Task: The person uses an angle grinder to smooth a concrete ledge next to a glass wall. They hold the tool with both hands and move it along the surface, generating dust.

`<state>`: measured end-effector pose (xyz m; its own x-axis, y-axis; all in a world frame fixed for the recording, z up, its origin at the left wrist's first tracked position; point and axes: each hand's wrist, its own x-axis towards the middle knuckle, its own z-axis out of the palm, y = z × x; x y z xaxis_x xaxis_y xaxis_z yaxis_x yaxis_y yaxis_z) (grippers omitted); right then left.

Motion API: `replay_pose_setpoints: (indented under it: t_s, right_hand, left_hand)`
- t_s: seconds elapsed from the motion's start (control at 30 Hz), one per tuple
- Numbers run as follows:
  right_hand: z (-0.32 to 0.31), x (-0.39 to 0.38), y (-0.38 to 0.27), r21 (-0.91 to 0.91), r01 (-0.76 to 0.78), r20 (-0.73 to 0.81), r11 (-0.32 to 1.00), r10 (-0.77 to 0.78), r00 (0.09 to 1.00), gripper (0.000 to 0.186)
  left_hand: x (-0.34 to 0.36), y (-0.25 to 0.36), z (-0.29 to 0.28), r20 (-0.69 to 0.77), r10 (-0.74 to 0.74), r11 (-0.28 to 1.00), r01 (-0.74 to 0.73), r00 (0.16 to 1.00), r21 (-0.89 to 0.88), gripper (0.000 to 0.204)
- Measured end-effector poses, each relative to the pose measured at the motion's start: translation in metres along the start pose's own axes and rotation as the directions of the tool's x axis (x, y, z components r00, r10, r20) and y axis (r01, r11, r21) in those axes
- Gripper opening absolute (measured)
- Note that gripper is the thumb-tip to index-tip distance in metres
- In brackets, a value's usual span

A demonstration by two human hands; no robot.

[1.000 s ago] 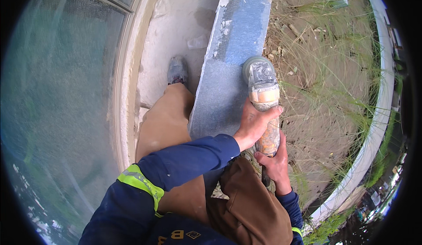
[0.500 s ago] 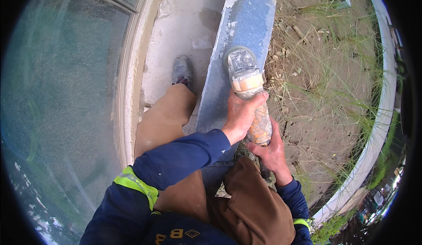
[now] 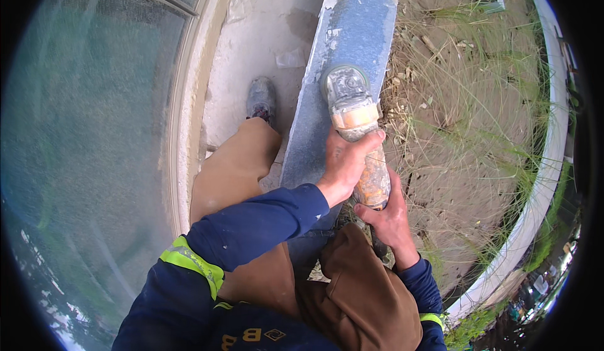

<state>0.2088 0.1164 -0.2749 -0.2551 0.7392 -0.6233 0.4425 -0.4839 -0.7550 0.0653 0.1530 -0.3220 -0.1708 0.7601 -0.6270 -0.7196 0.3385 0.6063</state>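
Observation:
An angle grinder, yellow-orange under a crust of pale dust, lies lengthwise over the top of a low wall. Its round disc sits against the wall's blue-grey surface, largely covered by the grinder's head. My left hand wraps round the front of the body, just behind the orange collar, with the thumb across the top. At the rear end, my right hand grips the tool from the right side; some of its fingers are hidden beneath.
Left of the wall runs a pale concrete walkway where my shoe stands. A framed glass pane borders it. On the right lies soil with long grass, edged by a curved white kerb. Light paint patches remain along the wall's edges.
Almost nothing differs. The grinder and both hands stay in nearly the same place on the wall, with only a very slight shift.

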Motion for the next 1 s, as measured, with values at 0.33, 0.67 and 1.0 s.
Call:
replay_pose_setpoints:
  t_s: [0.33,0.67,1.0]
  right_hand:
    - [-0.014,-0.026,0.001,0.062,-0.092,-0.058,0.994,0.096,0.994,0.092]
    - [0.002,0.000,-0.001,-0.084,0.012,0.006,0.996,-0.012,1.000,0.091]
    - [-0.014,-0.034,0.013,0.069,-0.048,-0.075,0.996,0.053,0.996,0.091]
  left_hand:
    - [-0.010,-0.021,0.017,0.084,-0.056,0.998,0.056,0.995,0.006,0.039]
    - [-0.002,-0.004,-0.009,0.024,0.005,0.999,-0.004,1.000,-0.041,0.025]
    - [-0.016,-0.027,0.016,0.132,-0.077,0.997,0.077,0.988,0.005,0.048]
